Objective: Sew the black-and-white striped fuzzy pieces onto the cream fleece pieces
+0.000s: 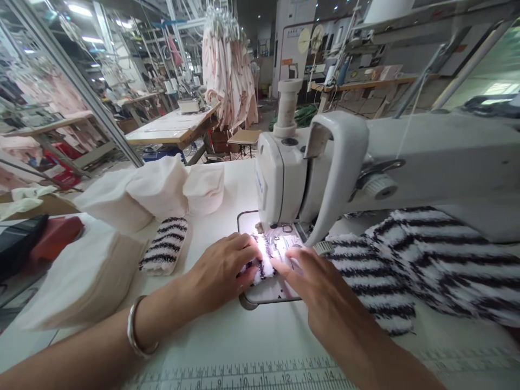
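A small piece of black-and-white striped fluffy fabric (266,269) lies under the lit needle area of a white sewing machine (280,179). My left hand (223,268) is closed on the left edge of this piece, thumb below and fingers above. From the other side, my right hand (314,276) reaches in with fingers stretched out and apart, a fingertip touching the piece's right edge. The glare and my fingers partly hide the needle and presser foot. Left of my left hand lies another small striped piece (166,246).
Stacks of white fluffy fabric (87,276) stand on the left of the table. Larger striped fabric (447,265) lies right of my right hand, partly beneath the machine arm. A printed ruler (244,376) runs along the front edge. Pink garments (229,70) hang behind.
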{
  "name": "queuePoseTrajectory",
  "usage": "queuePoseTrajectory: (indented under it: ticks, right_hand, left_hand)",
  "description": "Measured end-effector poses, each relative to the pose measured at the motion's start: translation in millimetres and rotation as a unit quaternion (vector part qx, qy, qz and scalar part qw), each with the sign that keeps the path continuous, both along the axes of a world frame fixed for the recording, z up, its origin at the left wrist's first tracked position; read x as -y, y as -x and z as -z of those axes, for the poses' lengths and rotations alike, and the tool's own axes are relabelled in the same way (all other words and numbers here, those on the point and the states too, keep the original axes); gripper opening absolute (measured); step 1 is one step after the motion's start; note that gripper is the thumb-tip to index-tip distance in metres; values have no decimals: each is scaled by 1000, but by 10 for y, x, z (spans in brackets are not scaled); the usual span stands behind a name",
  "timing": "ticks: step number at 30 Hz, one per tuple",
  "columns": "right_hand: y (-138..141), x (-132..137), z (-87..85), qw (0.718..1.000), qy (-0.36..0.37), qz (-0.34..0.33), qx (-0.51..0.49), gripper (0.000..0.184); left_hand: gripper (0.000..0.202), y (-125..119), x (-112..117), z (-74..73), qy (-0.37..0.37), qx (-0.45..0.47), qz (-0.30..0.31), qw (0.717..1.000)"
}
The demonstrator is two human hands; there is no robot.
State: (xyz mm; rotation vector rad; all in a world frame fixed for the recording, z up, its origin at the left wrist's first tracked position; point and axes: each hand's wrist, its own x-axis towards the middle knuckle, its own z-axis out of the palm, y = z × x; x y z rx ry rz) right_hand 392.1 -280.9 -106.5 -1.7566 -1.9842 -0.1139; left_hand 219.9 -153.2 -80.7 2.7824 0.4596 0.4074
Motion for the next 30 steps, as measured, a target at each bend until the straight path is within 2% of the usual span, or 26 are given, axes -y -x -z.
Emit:
queuePoseTrajectory:
  ticks: [3,5,9,11,14,17,21,24,30]
  right_hand:
    - [52,-25,-44,999,9,19,-32,63]
    - [171,-13,-42,999,10,35,-34,60]
    - [382,37,14,996,-10,90,-25,62]
    - [393,53,30,996,-7,89,-22,64]
    - [310,50,14,997,17,69,-25,63]
    - [187,15,-42,997,39,62,-36,63]
    - [38,-66,-164,996,71,37,-36,62]
    - [-4,-94,-226,995,95,14,-34,56]
    - [101,-30,-139,997,70,30,-21,49]
  left_hand:
    - [11,-64,68,10,-27,10,-33,999]
    - [11,-70,54,4,-32,22,-27,999]
    - [18,46,-89,-78,9,-10,54,998]
    - [22,138,-158,-131,37,-34,93,994]
    - [24,236,-186,-151,50,-36,113,992]
    - [25,236,-115,-89,39,-22,84,995]
    - [22,130,57,-2,10,-7,8,1000]
    - [19,44,186,7,-8,-15,-39,999]
    - [17,-51,334,35,-42,-28,-100,994]
